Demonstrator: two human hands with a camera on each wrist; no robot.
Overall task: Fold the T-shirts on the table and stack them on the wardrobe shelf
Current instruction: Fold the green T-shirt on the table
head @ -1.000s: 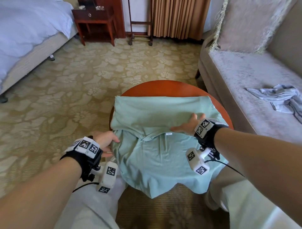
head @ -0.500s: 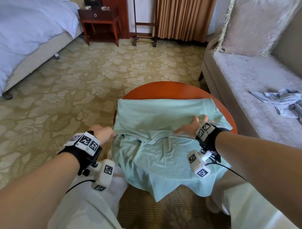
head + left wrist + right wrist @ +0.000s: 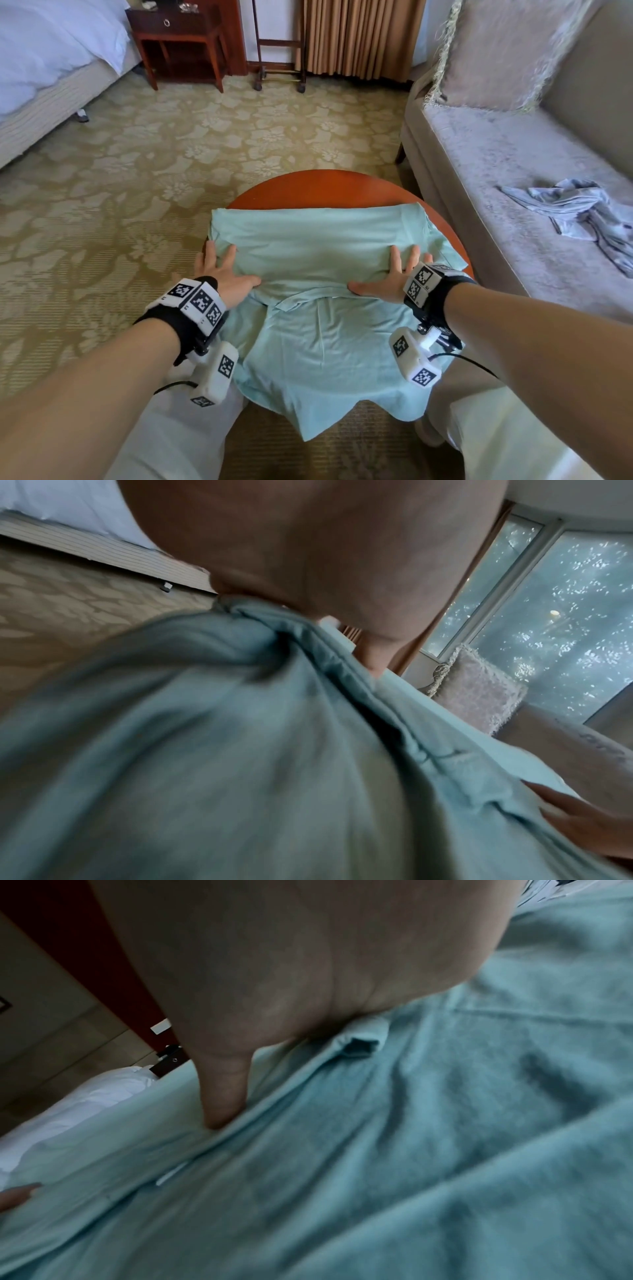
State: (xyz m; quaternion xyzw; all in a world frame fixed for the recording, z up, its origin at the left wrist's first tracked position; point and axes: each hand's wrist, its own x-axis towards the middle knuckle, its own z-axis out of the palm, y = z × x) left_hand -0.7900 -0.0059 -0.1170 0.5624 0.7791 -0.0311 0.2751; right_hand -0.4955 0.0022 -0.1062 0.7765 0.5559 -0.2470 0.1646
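A mint-green T-shirt [image 3: 315, 246] lies on the round wooden table [image 3: 318, 188], its far part folded toward me and its near part hanging off the front edge. My left hand [image 3: 224, 270] lies flat on the fold's left end, fingers spread. At the fold's right end rests my right hand [image 3: 390, 277], also flat with straight fingers. The left wrist view shows the palm [image 3: 308, 547] over bunched green cloth [image 3: 205, 750]. In the right wrist view the thumb [image 3: 222, 1091] presses on the shirt's folded edge [image 3: 342, 1123].
A grey crumpled T-shirt [image 3: 579, 212] lies on the sofa seat [image 3: 496, 164] at right, below a fringed cushion [image 3: 496, 51]. A bed [image 3: 41, 68] stands far left, a dark nightstand [image 3: 181, 37] and a luggage rack [image 3: 279, 51] at the back. Patterned carpet [image 3: 137, 171] surrounds the table.
My left hand has come up from the table's left edge onto the folded shirt. The right hand has shifted slightly and flattened on the fold.
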